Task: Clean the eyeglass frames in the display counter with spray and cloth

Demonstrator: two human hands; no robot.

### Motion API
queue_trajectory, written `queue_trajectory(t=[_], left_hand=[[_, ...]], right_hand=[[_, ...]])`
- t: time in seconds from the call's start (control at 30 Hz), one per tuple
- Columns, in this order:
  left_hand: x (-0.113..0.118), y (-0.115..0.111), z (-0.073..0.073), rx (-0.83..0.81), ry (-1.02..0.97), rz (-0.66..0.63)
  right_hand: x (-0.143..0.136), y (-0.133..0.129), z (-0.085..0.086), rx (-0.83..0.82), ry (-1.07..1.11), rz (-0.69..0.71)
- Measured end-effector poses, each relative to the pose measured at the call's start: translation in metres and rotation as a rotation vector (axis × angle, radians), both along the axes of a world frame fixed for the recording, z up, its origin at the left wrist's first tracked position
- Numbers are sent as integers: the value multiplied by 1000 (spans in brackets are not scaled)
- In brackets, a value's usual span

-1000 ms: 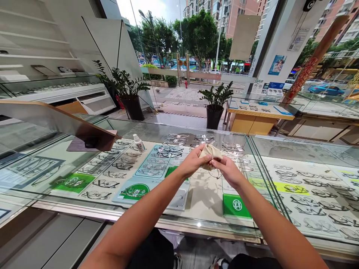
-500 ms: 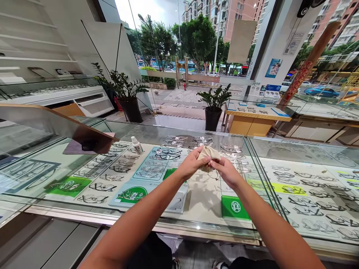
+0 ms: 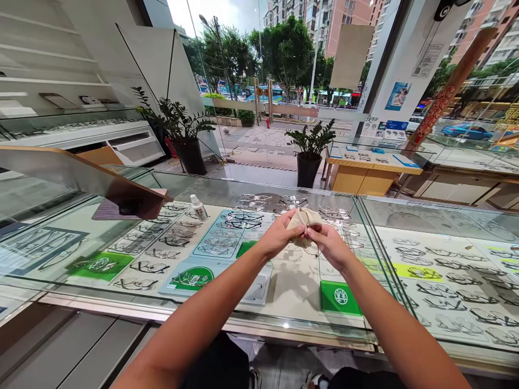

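A beige cleaning cloth (image 3: 298,220) is bunched between my two hands above the glass counter. My left hand (image 3: 279,233) is closed on the cloth, thumb and fingers pinching it. My right hand (image 3: 330,246) pinches thin-rimmed eyeglasses (image 3: 307,217) at the cloth's right side, fingertips almost meeting those of the left. Cloth and fingers cover most of the eyeglasses. On the counter to the left stands a small white spray bottle (image 3: 198,208).
Rows of eyeglasses lie inside the glass display counter (image 3: 292,321), with green cards (image 3: 340,297) among them. A brown slanted panel (image 3: 89,178) rises at the left. Beyond the counter are potted plants (image 3: 310,148), a wooden display table (image 3: 373,167) and large windows.
The cloth has shifted slightly and spread more at its right side, showing more of the thin rim. My right fingers have moved a little; both hands keep their hold.
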State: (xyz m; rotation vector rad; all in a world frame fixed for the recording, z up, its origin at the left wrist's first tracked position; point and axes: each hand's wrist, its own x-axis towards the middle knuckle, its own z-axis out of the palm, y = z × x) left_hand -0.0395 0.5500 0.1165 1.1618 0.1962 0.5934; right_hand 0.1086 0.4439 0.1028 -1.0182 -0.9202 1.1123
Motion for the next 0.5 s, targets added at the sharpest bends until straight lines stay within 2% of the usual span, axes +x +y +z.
queue_trajectory(t=[0.23,0.5], left_hand=[[7,-2,-8,15,-6,143],[6,4,-1,-211,-62,69]], right_hand=[[-12,2,-3,-27,-53,-32],[5,-2,10,9,34,-51]])
